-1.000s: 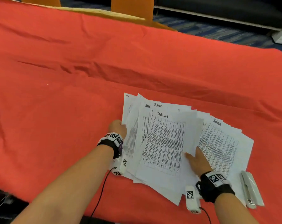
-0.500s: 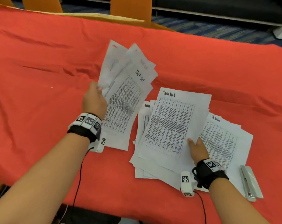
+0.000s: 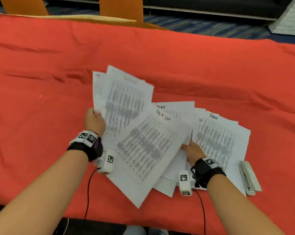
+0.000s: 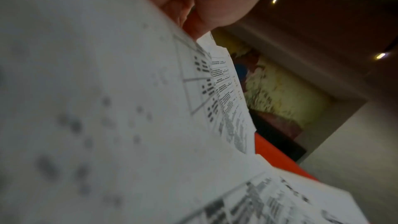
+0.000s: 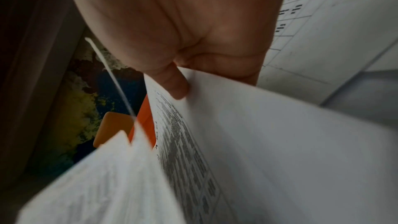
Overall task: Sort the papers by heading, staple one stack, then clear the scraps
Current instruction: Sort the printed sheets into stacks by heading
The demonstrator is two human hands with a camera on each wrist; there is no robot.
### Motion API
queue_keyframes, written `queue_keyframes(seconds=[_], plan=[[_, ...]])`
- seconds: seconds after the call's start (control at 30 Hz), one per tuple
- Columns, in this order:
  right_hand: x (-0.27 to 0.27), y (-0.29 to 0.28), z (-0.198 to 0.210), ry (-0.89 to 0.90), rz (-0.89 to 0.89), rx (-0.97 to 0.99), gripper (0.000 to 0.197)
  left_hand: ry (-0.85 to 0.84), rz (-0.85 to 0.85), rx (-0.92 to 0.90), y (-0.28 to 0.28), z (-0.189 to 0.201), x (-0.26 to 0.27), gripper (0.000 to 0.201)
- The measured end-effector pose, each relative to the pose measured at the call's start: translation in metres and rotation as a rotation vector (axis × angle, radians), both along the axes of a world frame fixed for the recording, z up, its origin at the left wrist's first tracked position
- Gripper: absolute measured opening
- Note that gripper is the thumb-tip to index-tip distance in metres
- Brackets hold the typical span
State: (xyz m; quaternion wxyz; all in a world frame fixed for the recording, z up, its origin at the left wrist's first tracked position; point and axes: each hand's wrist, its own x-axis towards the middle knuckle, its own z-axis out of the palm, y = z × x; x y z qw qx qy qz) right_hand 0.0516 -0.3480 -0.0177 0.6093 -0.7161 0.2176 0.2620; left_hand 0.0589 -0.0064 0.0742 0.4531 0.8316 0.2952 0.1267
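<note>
Left hand (image 3: pixel 94 120) clamped a fanned sheaf (image 3: pixel 121 106) raised off the counter (image 3: pixel 41 65), likely collecting one heading, while right hand (image 3: pixel 193 150) pinched a lifted sheet (image 3: pixel 148 150) over the pile (image 3: pixel 218 136) beside it; stapler (image 3: pixel 249 177) lay further right.

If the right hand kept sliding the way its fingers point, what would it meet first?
Probably the lifted sheet that the right hand pinches. Its fingers point away and leftward under that sheet. Beyond lie the loose papers on the red cloth; depth is unclear.
</note>
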Motion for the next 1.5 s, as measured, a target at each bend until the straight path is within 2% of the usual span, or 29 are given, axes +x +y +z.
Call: queue_keyframes(seconds=[0.03, 0.07, 0.2, 0.3, 0.37, 0.5, 0.57, 0.63, 0.67, 0.7, 0.8, 0.87, 0.97, 1.1, 1.13, 1.2, 1.3, 1.4, 1.47, 1.5], plan=[[-0.002, 0.001, 0.002, 0.016, -0.023, 0.024, 0.019, 0.073, -0.006, -0.023, -0.005, -0.017, -0.005, 0.008], [-0.007, 0.002, 0.008, 0.044, -0.066, 0.059, 0.019, 0.149, 0.000, -0.051, -0.009, -0.034, -0.011, 0.009], [-0.026, -0.002, 0.008, 0.173, -0.218, 0.363, 0.070, 0.366, -0.018, -0.140, -0.012, -0.078, -0.031, 0.026], [-0.039, -0.004, 0.015, 0.145, -0.209, 0.474, 0.087, 0.450, -0.073, -0.166, -0.017, -0.084, -0.044, 0.041], [-0.045, -0.005, 0.017, 0.119, -0.200, 0.507, 0.084, 0.479, -0.120, -0.149, -0.019, -0.085, -0.048, 0.026], [-0.052, -0.009, 0.020, 0.093, -0.136, 0.581, 0.056, 0.481, -0.132, -0.111, -0.017, -0.076, -0.047, 0.010], [-0.054, -0.015, 0.017, 0.081, -0.139, 0.587, 0.071, 0.464, -0.131, -0.094, -0.013, -0.072, -0.046, 0.020], [-0.056, -0.021, 0.011, 0.091, -0.118, 0.551, 0.091, 0.451, -0.138, -0.099, -0.012, -0.070, -0.046, 0.022], [-0.057, -0.022, 0.008, 0.081, -0.095, 0.517, 0.091, 0.441, -0.146, -0.110, -0.011, -0.071, -0.046, 0.023], [-0.058, -0.022, 0.006, 0.063, -0.069, 0.458, 0.083, 0.425, -0.160, -0.121, -0.013, -0.071, -0.046, 0.024], [-0.053, -0.016, 0.005, -0.005, -0.063, 0.207, 0.041, 0.412, -0.235, -0.173, -0.024, -0.068, -0.049, 0.026], [-0.045, -0.015, 0.001, -0.031, -0.080, 0.104, 0.028, 0.419, -0.297, -0.205, -0.031, -0.066, -0.051, 0.028], [-0.033, -0.009, 0.004, -0.033, -0.117, 0.047, 0.011, 0.395, -0.391, -0.256, -0.044, -0.063, -0.053, 0.029], [-0.023, 0.002, 0.008, -0.014, -0.090, 0.026, 0.042, 0.375, -0.468, -0.387, -0.069, -0.057, -0.053, 0.016], [-0.021, 0.004, 0.009, -0.029, -0.070, 0.030, 0.045, 0.384, -0.459, -0.431, -0.076, -0.056, -0.053, 0.015], [-0.019, 0.006, 0.013, -0.043, -0.044, 0.015, 0.040, 0.421, -0.443, -0.472, -0.085, -0.059, -0.054, 0.020], [-0.017, 0.002, 0.025, -0.099, -0.025, -0.080, 0.034, 0.438, -0.451, -0.402, -0.090, -0.064, -0.050, 0.033], [-0.017, -0.006, 0.038, -0.199, -0.002, -0.076, 0.028, 0.405, -0.410, -0.436, -0.086, -0.059, -0.047, 0.057], [-0.019, -0.008, 0.050, -0.219, 0.014, -0.048, 0.031, 0.370, -0.402, -0.471, -0.085, -0.052, -0.045, 0.062], [-0.019, -0.009, 0.057, -0.226, 0.010, -0.016, 0.039, 0.341, -0.405, -0.506, -0.086, -0.047, -0.044, 0.062]])
